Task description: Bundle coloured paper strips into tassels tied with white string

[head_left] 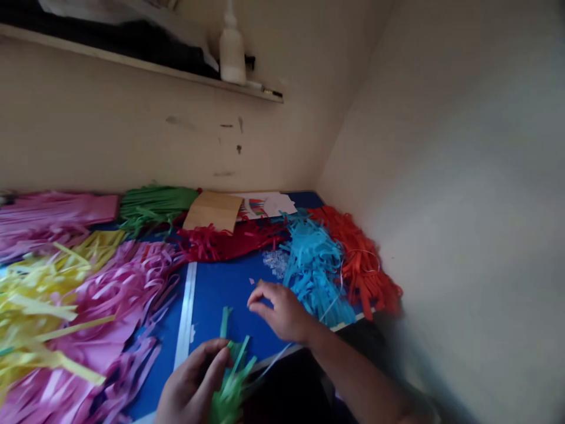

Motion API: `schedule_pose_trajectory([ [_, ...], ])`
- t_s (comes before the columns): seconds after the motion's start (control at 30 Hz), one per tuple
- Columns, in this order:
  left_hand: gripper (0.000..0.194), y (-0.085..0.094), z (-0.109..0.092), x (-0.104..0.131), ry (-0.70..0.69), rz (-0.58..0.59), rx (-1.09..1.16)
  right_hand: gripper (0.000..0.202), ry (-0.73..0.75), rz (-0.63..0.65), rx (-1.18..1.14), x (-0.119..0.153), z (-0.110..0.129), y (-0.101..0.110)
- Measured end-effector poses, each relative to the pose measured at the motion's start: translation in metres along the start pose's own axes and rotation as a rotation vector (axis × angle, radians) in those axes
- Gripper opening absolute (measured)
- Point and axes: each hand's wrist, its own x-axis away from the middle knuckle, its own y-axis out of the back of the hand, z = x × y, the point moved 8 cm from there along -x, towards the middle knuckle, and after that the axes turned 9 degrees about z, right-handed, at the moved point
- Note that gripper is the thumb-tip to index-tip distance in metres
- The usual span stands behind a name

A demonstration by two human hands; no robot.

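At the front edge of the blue table (216, 288), my left hand (194, 383) pinches a bundle of green fringed paper strips (233, 383) between thumb and fingers. One strip sticks up above the fingertips; the rest hang below. My right hand (280, 309) is raised to the right of it, apart from the strips, with thumb and forefinger curled together. Whatever lies between those fingertips, if anything, is too small to make out. A thin white string (276, 357) runs from beside the green strips, passes by my right forearm and shows again over the blue fringe.
Blue fringed paper (313, 265) and orange-red fringe (359, 253) lie at right. Red fringe (229, 241), a brown card (214, 211) and green fringe (154, 203) lie behind. Pink (119, 294) and yellow fringe (39, 306) cover the left. A shelf holds a white bottle (232, 53).
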Motion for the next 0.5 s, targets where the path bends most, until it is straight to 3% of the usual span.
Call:
schedule_pose_trajectory([
  [0.1, 0.04, -0.001, -0.01, 0.001, -0.081, -0.005, -0.109, 0.007, 0.003, -0.062, -0.575, 0.033, 0.011, -0.021],
  [0.17, 0.032, -0.003, -0.022, 0.002, -0.174, -0.021, -0.162, 0.009, -0.031, -0.1, -0.766, 0.047, 0.011, -0.033],
  [0.33, 0.02, -0.008, -0.056, 0.009, -0.448, -0.067, -0.271, 0.008, -0.046, -0.13, -0.824, 0.056, 0.01, -0.04],
  [0.5, 0.02, -0.011, -0.056, 0.01, -0.451, -0.05, -0.355, 0.024, -0.179, -0.131, -0.916, 0.06, 0.0, -0.048],
])
